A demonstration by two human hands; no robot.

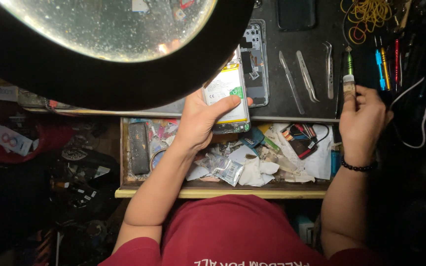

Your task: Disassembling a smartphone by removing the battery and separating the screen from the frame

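My left hand (pixel 200 118) grips an opened phone (pixel 228 96) with its back off, the white and yellow battery facing up, thumb laid across it. The phone sits at the front edge of the dark work mat, partly under the magnifier lamp. My right hand (pixel 363 118), with a dark bead bracelet at the wrist, holds a small tube with a white cap and green tip (pixel 349 81) upright at the mat's right side. The phone's detached back frame (pixel 255 64) lies just behind the phone.
A large round magnifier lamp (pixel 109 29) covers the upper left. Three metal tweezers (pixel 306 74) lie on the dark mat (pixel 316 44). Screwdrivers (pixel 385 61) and yellow rubber bands (pixel 368 15) sit at the back right. An open drawer (pixel 223 192) below holds packets, papers and small parts.
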